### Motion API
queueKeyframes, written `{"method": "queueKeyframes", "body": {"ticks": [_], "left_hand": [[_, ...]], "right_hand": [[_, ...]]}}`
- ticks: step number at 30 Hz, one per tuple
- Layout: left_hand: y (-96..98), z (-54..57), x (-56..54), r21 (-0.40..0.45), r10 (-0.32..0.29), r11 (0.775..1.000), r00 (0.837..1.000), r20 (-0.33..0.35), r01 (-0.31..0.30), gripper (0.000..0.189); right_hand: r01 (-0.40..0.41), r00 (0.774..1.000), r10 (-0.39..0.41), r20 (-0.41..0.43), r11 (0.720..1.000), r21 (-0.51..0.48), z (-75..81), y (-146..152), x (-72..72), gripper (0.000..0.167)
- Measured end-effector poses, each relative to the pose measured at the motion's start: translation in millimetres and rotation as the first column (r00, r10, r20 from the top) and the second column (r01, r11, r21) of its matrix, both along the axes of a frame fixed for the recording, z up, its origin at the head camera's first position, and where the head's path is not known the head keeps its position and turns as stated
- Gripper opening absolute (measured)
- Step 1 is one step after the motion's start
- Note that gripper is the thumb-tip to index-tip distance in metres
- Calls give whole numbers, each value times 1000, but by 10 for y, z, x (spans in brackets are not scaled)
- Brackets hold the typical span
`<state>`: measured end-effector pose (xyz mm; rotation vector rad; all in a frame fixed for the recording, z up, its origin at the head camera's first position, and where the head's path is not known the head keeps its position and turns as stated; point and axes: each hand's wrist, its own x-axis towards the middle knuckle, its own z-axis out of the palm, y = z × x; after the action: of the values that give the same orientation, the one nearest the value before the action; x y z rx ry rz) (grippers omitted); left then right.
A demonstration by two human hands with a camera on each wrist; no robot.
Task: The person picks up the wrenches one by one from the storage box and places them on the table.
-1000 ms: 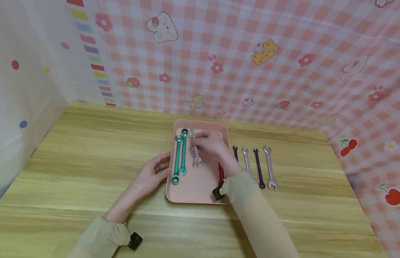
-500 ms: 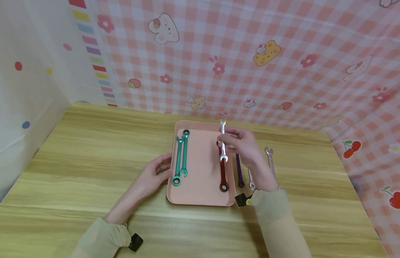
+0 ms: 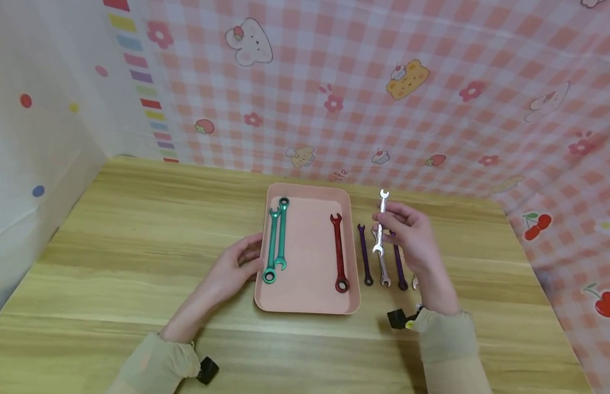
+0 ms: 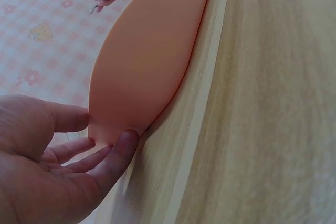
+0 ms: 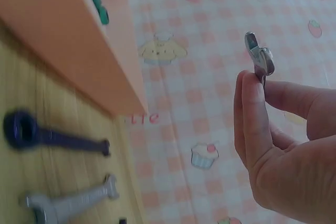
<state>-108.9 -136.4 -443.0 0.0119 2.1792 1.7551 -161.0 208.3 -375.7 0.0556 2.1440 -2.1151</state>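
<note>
My right hand (image 3: 417, 238) pinches a silver open-end wrench (image 3: 379, 238) between thumb and fingers, raised over the table to the right of the tray. In the right wrist view one jaw end of that wrench (image 5: 259, 59) stands above the fingertips. My left hand (image 3: 232, 267) rests beside the pink tray (image 3: 305, 302), its fingertips touching the left wall, as the left wrist view also shows. Inside the tray two green wrenches (image 3: 272, 243) lie side by side at the left. A red wrench (image 3: 339, 253) lies at the right.
Right of the tray lie a purple wrench (image 3: 365, 257), a silver wrench (image 3: 385, 277), another purple wrench (image 3: 400, 271) and another silver wrench (image 3: 415, 282), the last three partly hidden by my right hand or the held wrench. A checked cloth (image 3: 305, 93) hangs behind the wooden table (image 3: 162, 219).
My right hand has lifted the silver wrench out of the tray and carried it right, past the red wrench, to above the row on the table. The left hand stays at the tray.
</note>
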Motion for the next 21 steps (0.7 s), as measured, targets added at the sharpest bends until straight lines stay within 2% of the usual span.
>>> {"method": "queueKeyframes", "body": {"ticks": [3,10,21], "left_hand": [[9,11,-4,0,-4,1000,1000,1,4,55],[4,17,5,-12,-5,1000,1000,-3,5,56],[17,-14,14,-9,-14,1000,999,-30,14,55]], "right_hand": [[18,1000,-18,-8,1000,8,9,120,33,30],[72,996,-71,-54,997,16,69,374,56,25],[111,990,-110,-89,994,4,-12,873,132,26]]}}
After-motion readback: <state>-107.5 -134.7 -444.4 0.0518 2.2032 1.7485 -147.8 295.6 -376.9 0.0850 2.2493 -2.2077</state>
